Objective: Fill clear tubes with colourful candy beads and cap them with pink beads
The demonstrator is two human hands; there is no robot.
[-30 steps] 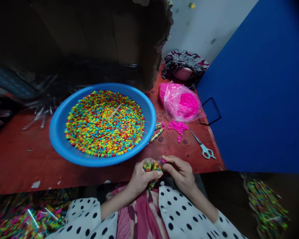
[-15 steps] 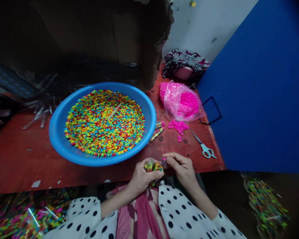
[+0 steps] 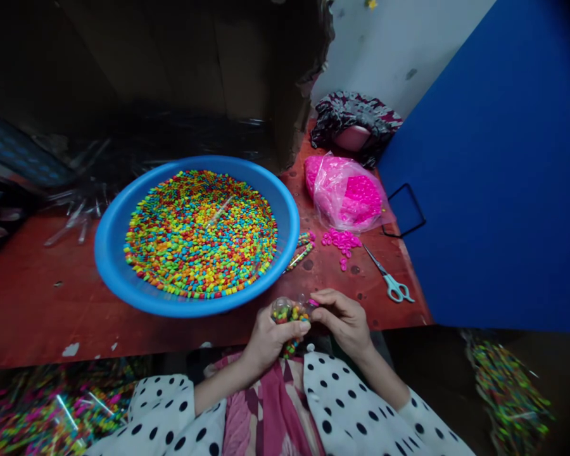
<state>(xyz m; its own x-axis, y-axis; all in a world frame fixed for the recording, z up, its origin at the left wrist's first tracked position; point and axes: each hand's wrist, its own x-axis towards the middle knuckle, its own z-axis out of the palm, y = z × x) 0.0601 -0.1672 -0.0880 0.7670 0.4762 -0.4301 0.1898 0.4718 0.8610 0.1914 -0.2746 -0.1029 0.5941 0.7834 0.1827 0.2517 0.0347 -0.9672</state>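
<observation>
My left hand (image 3: 265,339) is wrapped round a few clear plastic tubes filled with small multicoloured pieces (image 3: 294,315). Their upper ends stick out above my thumb. Close against those ends, my right hand (image 3: 344,320) pinches a small pink cap (image 3: 313,303) between thumb and fingertips. Whether the cap touches a tube rim I cannot tell. Just beyond my hands, filled tubes with pink ends (image 3: 300,255) lie by the basin. Loose pink caps (image 3: 341,240) are scattered on the red tabletop (image 3: 171,335).
A big blue basin (image 3: 105,269) of coloured pieces takes up the middle left. A clear bag of pink caps (image 3: 349,196), scissors (image 3: 393,285) and a blue panel (image 3: 494,190) are to the right. Empty tubes (image 3: 78,218) lie left; filled ones (image 3: 42,411) are heaped below the table edge.
My right fingers have shifted slightly, and the pink cap between them shows more clearly above the tubes. My left hand keeps its grip on the tubes. The view has shifted a little.
</observation>
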